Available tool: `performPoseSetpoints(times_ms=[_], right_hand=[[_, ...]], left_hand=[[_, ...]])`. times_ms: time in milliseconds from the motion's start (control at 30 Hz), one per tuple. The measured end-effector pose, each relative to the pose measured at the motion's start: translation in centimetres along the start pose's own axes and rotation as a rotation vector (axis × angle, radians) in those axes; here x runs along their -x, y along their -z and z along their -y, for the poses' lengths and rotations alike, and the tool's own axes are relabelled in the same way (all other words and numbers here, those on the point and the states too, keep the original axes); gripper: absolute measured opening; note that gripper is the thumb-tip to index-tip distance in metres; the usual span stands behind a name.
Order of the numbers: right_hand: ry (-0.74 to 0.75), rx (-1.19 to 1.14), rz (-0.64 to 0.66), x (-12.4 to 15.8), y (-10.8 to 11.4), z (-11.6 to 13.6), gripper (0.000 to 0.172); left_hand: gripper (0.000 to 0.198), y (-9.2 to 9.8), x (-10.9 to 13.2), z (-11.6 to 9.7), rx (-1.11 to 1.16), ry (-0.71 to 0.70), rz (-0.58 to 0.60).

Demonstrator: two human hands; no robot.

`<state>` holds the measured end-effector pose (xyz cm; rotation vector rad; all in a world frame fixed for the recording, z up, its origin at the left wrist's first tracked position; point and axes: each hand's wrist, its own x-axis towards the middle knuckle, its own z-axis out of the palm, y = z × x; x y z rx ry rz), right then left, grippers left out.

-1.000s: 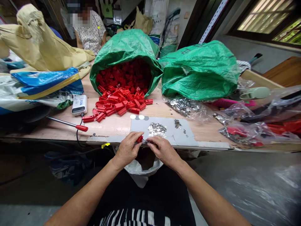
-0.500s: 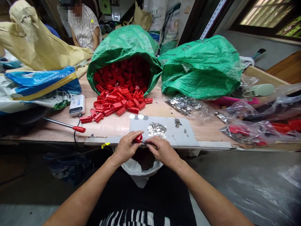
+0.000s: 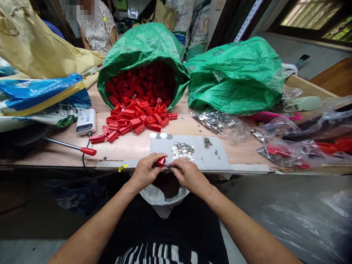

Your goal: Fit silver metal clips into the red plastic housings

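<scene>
Between the thumb and fingers of my left hand is a small red plastic housing, held at the table's front edge. My right hand is closed round a screwdriver with a thin metal shaft; a bit of yellow shows at its mostly hidden handle. The shaft's tip meets the housing's open end. Just beyond my hands, a pile of small shiny metal pieces lies on a grey mat. Below them hangs an open white bag.
Red housings spill from a green sack; another green sack lies to its right. A red-handled metal rod and a white device with a cable are at left. A person sits behind the table.
The view has shifted slightly, so the tabletop's left side appears further left. Both hands keep their grips, with the screwdriver tip still at the red housing.
</scene>
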<state>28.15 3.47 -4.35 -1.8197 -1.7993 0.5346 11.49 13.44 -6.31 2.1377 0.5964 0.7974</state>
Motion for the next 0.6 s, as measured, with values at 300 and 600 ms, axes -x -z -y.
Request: performPoseSetpoints(times_ms=[300,600], right_hand=[[-0.099,0.057,-0.016,-0.7,-1.0,1.6,0.014],[-0.114,-0.14,-0.012,0.0,0.3,0.3,0.011]], left_hand=[[0.034,-0.5,0.2,0.2,-0.008,0.016,-0.073],[0.037,-0.5,0.6,0.4,0.004,-0.003,-0.049]])
